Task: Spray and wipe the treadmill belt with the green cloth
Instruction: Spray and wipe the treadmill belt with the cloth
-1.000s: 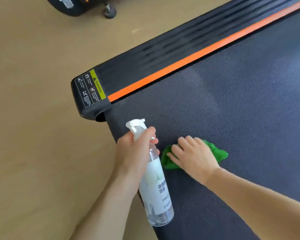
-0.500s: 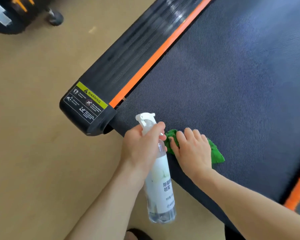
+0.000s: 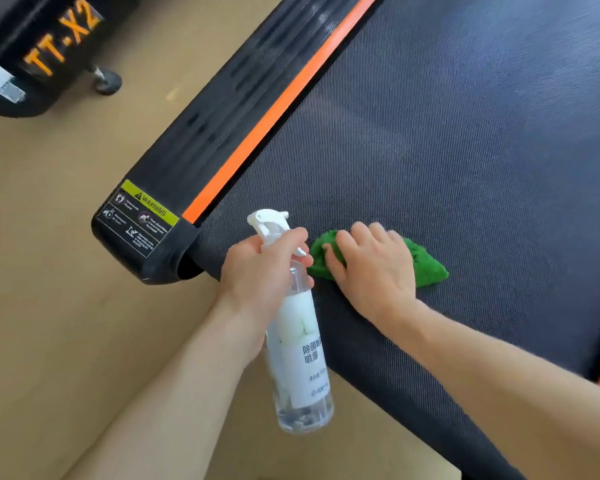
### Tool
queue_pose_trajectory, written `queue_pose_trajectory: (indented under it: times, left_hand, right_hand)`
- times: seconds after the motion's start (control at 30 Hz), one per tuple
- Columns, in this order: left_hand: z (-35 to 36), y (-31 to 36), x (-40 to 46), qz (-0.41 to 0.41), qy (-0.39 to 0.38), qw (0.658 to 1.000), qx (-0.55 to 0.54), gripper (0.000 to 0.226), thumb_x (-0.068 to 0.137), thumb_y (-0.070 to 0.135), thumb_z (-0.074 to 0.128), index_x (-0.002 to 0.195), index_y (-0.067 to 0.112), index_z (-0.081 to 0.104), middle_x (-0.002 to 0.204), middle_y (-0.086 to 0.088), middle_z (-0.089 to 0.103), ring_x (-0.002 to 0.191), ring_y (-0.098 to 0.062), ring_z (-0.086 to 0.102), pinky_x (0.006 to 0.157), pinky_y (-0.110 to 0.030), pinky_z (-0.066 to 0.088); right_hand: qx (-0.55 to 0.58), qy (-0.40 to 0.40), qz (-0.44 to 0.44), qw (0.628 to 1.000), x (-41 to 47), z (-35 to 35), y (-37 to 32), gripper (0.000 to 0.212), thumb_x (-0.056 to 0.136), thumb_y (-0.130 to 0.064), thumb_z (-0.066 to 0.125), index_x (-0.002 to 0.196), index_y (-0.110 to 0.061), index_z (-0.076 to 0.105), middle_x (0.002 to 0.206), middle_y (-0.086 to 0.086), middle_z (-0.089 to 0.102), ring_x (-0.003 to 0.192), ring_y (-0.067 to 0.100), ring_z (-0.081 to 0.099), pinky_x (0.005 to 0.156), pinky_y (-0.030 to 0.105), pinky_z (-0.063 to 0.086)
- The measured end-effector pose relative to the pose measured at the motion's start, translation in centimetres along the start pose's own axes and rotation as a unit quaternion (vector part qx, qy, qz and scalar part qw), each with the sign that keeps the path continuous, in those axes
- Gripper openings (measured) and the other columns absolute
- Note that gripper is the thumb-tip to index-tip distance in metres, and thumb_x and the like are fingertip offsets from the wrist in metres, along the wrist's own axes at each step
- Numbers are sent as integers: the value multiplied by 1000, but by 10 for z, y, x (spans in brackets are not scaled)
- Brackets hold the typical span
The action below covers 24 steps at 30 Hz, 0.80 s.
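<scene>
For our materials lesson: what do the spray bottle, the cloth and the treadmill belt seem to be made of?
Spray bottle: clear, glossy plastic by the look, see-through wall, white trigger head.
Green cloth: soft, fuzzy fabric, perhaps microfibre, crumpled under the right hand.
Treadmill belt: dark, matte, finely textured surface, likely rubbery.

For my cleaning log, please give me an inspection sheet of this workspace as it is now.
Surface: treadmill belt, dark and textured; orange stripe along its edge.
Job's things: green cloth lies on the belt near its end; spray bottle held above the belt edge, nozzle pointing away.
Clutter: nothing seen.
Grips: left hand grips the bottle neck; right hand presses flat on the cloth.
Cables: nothing seen.
Surroundings: tan floor; warning label on the side rail; black machine marked TT-X2.
</scene>
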<state>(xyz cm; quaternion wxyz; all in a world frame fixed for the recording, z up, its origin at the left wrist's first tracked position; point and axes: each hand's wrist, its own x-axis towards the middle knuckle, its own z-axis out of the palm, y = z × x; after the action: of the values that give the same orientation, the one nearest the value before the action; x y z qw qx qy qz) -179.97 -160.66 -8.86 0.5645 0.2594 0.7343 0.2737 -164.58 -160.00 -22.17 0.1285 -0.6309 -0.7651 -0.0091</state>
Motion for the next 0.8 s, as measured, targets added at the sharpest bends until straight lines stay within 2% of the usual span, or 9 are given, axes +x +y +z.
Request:
queue_pose_trajectory:
  times: [0.13, 0.27, 0.33, 0.43, 0.5, 0.57, 0.67, 0.8]
  left_hand:
    - [10, 13, 0, 5, -16, 1000, -3, 22, 95, 31, 71, 81, 15, 71, 77, 2, 77, 59, -15, 69, 58, -25, 53]
    - [19, 17, 15, 8, -42, 999, 5, 22, 96, 33, 70, 84, 15, 72, 77, 2, 77, 61, -14, 70, 59, -26, 53]
    - [21, 18, 23, 9, -65, 998, 13, 22, 96, 33, 70, 85, 14, 72, 76, 2, 76, 61, -15, 70, 59, -25, 54]
    - [18, 21, 32, 17, -95, 995, 23, 23, 95, 33, 70, 85, 13, 72, 76, -1, 76, 59, -14, 70, 58, -25, 55]
    - [12, 24, 39, 24, -116, 993, 25, 22, 96, 33, 70, 88, 12, 72, 77, -1, 76, 58, -14, 69, 57, -24, 54]
    - [4, 25, 47, 37, -129, 991, 29, 23, 96, 33, 70, 90, 11, 72, 77, -1, 75, 57, -14, 68, 54, -22, 54]
    - [-4, 23, 61, 61, -134, 989, 32, 23, 97, 33, 68, 90, 12, 70, 76, -1, 73, 54, -12, 67, 47, -19, 51]
    - [-3, 11, 81, 84, -167, 981, 55, 23, 99, 32, 67, 88, 12, 68, 79, -4, 72, 50, -13, 65, 47, -19, 51]
  right_hand:
    - [63, -37, -107, 992, -85, -14, -27, 27, 93, -38, 48, 75, -18, 54, 74, 2, 50, 67, 27, 46, 58, 38, 35]
    - [80, -40, -195, 977, -81, -9, -11, 28, 95, -38, 45, 75, -19, 51, 72, 0, 49, 63, 23, 44, 54, 36, 37]
    - [78, -12, -164, 983, -64, -5, -6, 34, 100, -40, 42, 76, -19, 54, 73, 1, 50, 64, 23, 45, 55, 37, 37]
    - [28, 73, 0, 997, -3, 8, 12, 32, 97, -36, 55, 73, -15, 57, 70, 5, 52, 64, 30, 51, 55, 38, 37]
    - [-12, 84, 87, 993, 46, 15, 20, 32, 94, -36, 57, 73, -13, 59, 70, 7, 57, 65, 33, 56, 55, 37, 38]
    - [-35, 78, 133, 988, 77, 23, 20, 33, 95, -38, 52, 74, -13, 60, 72, 7, 60, 67, 34, 58, 57, 37, 39]
    - [-35, 98, 120, 987, 70, 27, 15, 35, 96, -40, 49, 75, -14, 59, 73, 6, 60, 69, 33, 57, 60, 37, 39]
    - [-16, 97, -2, 995, 27, 24, 9, 37, 97, -44, 47, 74, -17, 57, 72, 1, 55, 69, 29, 55, 60, 37, 40]
